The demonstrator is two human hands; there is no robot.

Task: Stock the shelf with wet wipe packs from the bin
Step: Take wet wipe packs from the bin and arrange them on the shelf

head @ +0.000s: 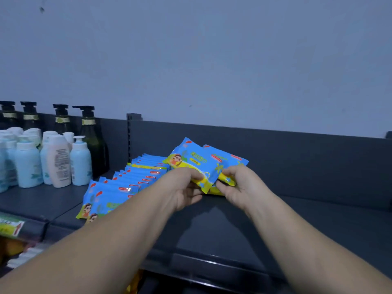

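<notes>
Head view, item: wet wipe packs (192, 161), low over shelf (307, 221), just right of stocked row (135, 179). Your left grip (186, 187) & right grip (239, 185) each pinched a pack's near edge. Est. light, soft, slick film; take by edge seams, no squeezing.

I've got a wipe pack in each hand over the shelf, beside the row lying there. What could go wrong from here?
One: the left hand and right hand each pinch a blue and yellow wet wipe pack by its lower edge, so one may slip and land crooked on the dark grey shelf. Two: the left forearm crosses the overlapping row of blue packs; a nudge may knock it askew.
</notes>
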